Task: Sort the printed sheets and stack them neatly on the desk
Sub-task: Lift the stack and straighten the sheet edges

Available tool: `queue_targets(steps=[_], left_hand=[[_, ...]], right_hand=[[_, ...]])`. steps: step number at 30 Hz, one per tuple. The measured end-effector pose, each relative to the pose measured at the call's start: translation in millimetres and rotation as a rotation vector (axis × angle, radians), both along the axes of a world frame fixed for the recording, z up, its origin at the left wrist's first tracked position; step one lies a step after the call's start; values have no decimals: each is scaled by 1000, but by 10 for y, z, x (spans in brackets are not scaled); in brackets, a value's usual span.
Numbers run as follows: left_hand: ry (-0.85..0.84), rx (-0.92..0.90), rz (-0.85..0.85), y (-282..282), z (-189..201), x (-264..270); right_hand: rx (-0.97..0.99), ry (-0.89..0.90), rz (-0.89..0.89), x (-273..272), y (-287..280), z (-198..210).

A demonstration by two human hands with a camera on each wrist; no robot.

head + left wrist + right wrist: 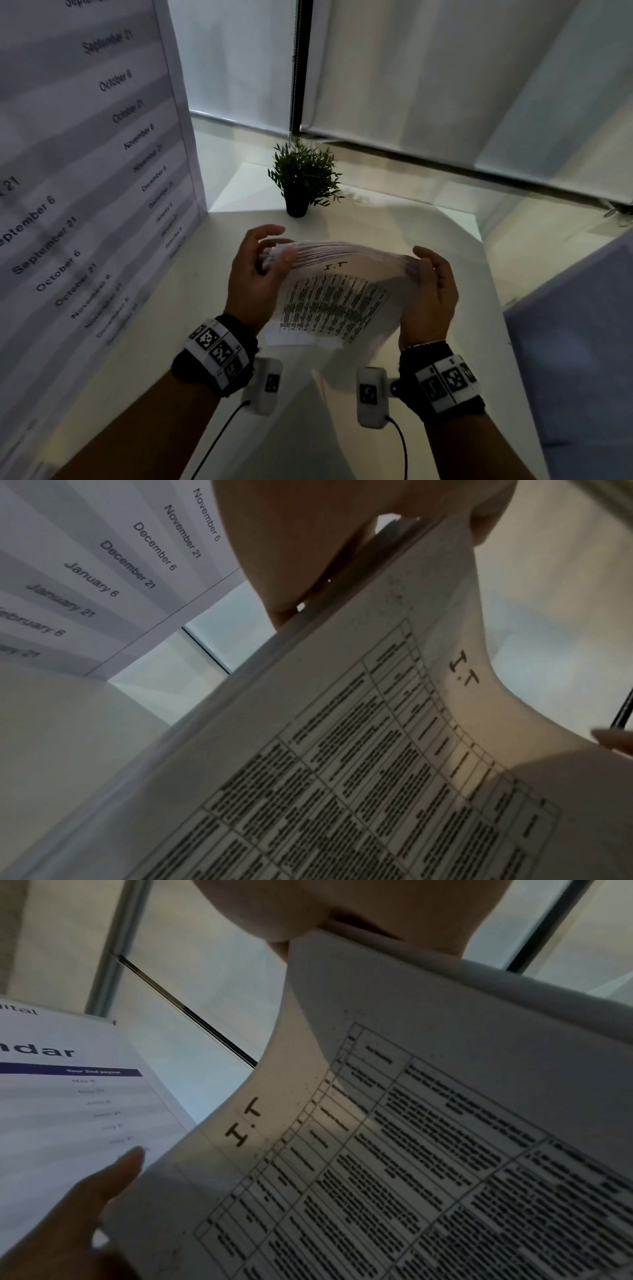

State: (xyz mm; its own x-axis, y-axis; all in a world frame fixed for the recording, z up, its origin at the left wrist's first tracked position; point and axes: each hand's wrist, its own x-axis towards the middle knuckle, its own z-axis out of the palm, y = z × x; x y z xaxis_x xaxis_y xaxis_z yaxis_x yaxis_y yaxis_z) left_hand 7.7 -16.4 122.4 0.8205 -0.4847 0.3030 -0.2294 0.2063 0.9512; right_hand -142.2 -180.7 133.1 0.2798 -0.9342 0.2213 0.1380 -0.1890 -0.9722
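Both hands grip bowed stack of printed sheets (337, 291) above white desk (428, 226): left hand (255, 274) and right hand (433, 294) curl round opposite side edges.

You've got a small potted plant (303, 178) at the desk's far edge, dated calendar banner (85, 164) standing left, window blinds (445, 75) behind.

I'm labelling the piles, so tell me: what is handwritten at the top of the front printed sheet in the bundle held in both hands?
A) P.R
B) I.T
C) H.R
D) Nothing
B: the letters I.T stand above the printed table on the front sheet of the white paper bundle, which the left hand and right hand grip at its ends.
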Motion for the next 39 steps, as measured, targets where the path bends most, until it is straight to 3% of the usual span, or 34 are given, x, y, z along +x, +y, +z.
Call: queue_targets(steps=[4,7,12,17,19,23,26,29,32,34,37,39], left_hand=[[-110,29,102,-88,43,-2],[-89,14,150,-127,89,-14],[-22,100,-120,-29,-36,19],[-94,216,-27,1,-77,6],[-58,174,-11,11,-93,-7],[124,226,-109,55,-184,-50],[-3,277,-50,64,-74,3],[-219,359,-19,53,279,49],[-775,701,38,-10,648,24],[-995,887,-18,-67,842,-14],[-1046,989,-126,-137,967,-29],[-898,877,-148,-134,992,23]], right_hand=[[-22,14,-5,19,29,11],[-29,30,74,-2,52,51],[12,187,143,-71,39,-125],[62,139,221,-63,-20,-163],[64,118,238,-106,-31,-172],[122,257,293,-153,36,-359],[154,306,274,-137,34,-440],[152,320,247,-126,10,-448],[49,407,292,-92,31,-327],[-179,484,334,-51,52,-153],[-682,531,411,62,52,144],[-782,575,342,124,1,229]])
